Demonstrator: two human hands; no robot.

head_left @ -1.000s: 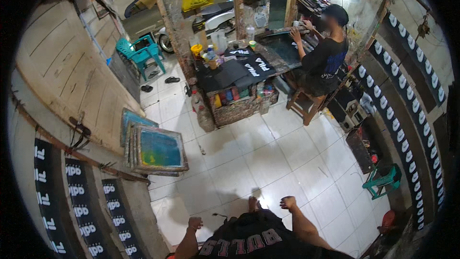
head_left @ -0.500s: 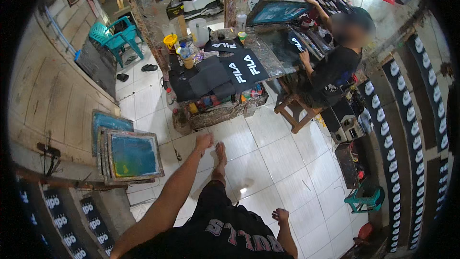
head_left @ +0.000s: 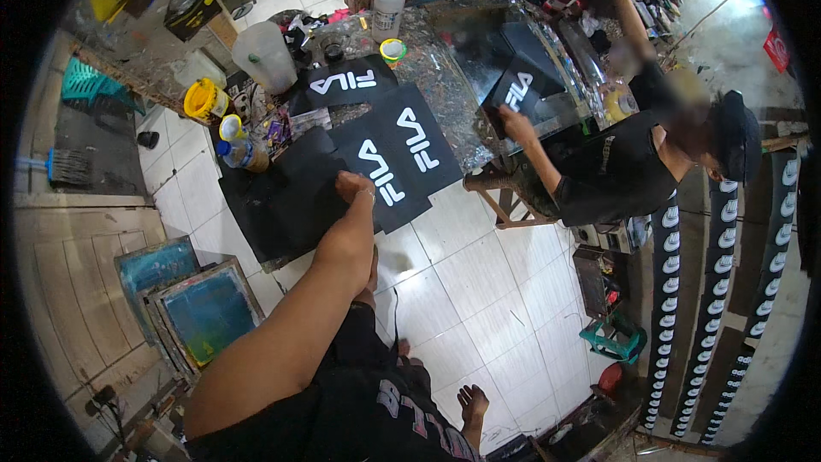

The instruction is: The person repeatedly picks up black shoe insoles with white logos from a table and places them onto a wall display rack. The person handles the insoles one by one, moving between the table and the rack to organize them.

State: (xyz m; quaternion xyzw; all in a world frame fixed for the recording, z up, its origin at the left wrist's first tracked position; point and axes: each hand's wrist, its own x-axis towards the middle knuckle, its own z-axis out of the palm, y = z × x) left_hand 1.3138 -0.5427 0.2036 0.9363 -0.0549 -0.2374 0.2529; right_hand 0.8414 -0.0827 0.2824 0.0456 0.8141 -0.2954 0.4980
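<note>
Light is even and fairly bright across the white floor tiles (head_left: 479, 291), with daylight strongest at the upper right and only soft shadows under the work table (head_left: 445, 77). The fisheye bends straight edges near the black rim, and the picture is slightly soft.

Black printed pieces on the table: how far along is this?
Done: several black fabric pieces with white lettering already lie spread on the work table, and more hang in rows on the right. In hand: the left hand reaches onto the black stack at the table edge; whether its grip has closed is unclear. A co-worker's hand handles another printed piece. Left: plain black pieces under the hand show no print.
</note>
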